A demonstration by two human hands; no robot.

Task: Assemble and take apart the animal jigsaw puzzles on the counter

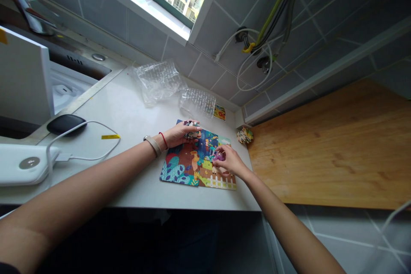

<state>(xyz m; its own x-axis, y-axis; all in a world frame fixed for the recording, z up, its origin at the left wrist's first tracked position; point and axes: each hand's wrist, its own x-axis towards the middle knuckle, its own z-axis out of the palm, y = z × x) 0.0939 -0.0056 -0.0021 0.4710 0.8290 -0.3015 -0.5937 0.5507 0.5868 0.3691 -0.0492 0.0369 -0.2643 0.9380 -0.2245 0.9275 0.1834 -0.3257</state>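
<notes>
- Multicoloured rectangular illustrated board, apparently card [180, 173], lay flat on the white smooth worktop [138, 188], near its front edge, with a seam partway along.
- Right hand [233, 161] was over the board's right half, thumb and fingers pinching what looked like a small flat purple piece with white marks [219, 156].
- Left hand [177, 135] was over the far left part, fingers curled on small dark pieces with white edges [189, 129]; exact count couldn't be made out.
- Good practice, my read: a light edge grip on the purple piece, turned to match the print, lowered flat, then pressed with a fingertip, not forced.
- Left hand was best kept loose but steady, so the dark pieces didn't spill; its heel could have braced the board against sliding.
- Containers: two crumpled clear plastic wrappers [160, 81] [197, 102] lay behind the board; no contents could be made out. Small yellow-and-red picture card [220, 112] was right by the nearer one; contact unclear.
- Metal sink [77, 61] at left held a white item [64, 90], partly hidden by an upright white panel [25, 77].
- Small pile of thin multicoloured pieces [245, 135] sat loose by the brown wooden surface [321, 150], no container.
</notes>
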